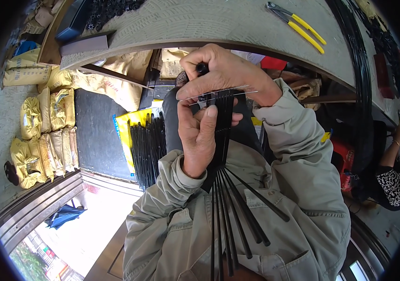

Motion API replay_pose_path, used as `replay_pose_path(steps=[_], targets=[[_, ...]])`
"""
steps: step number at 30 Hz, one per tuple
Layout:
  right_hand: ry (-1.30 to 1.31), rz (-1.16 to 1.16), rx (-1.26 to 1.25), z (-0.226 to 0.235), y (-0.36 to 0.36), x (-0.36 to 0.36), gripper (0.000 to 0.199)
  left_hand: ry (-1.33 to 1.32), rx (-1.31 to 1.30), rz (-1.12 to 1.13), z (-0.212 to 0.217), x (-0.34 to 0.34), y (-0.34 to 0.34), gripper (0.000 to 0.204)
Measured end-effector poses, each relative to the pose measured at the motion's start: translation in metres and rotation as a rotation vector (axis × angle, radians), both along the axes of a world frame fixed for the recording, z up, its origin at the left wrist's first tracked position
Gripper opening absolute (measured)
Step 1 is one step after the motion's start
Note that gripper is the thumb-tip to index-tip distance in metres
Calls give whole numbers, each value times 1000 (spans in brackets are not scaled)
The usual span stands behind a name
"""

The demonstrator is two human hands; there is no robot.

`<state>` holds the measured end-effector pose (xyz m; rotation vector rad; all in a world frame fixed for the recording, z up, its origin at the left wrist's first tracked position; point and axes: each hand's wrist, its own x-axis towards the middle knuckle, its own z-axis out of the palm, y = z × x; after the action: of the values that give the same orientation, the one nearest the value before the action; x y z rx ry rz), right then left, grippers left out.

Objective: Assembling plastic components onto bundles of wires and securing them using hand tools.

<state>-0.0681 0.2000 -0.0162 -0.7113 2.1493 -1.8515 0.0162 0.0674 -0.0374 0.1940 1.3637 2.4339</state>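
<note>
An umbrella frame [223,126] of thin black ribs stands in front of my body, its loose ribs fanning out toward me over my jacket. Closed around its upper part is my left hand [197,136], the thumb pointing up along the ribs. Above it, my right hand [225,70] curls its fingers beside the round black end [201,69] of the frame. Thin pale metal wires [239,91] cross the ribs just under my right fingers, which seem to pinch them. The fingertips and the joint beneath them are partly hidden.
Yellow-handled pincers [303,30] lie on the grey workbench [186,23] ahead, with small black parts [111,11] at its left. Bundled black rods [147,145] stand at my left. Sacks [50,140] line the left wall. At right sits another person [392,182].
</note>
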Motion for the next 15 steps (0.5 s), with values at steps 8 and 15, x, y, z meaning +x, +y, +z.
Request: replay_pose_path(steps=[8,15], targets=[[17,-29,93,2,2,3,37,34,-34,17,-1,0,-1,33],[-103,-364,-437,-18,12,38,20,22,7,125,-1,-3,-6,27]])
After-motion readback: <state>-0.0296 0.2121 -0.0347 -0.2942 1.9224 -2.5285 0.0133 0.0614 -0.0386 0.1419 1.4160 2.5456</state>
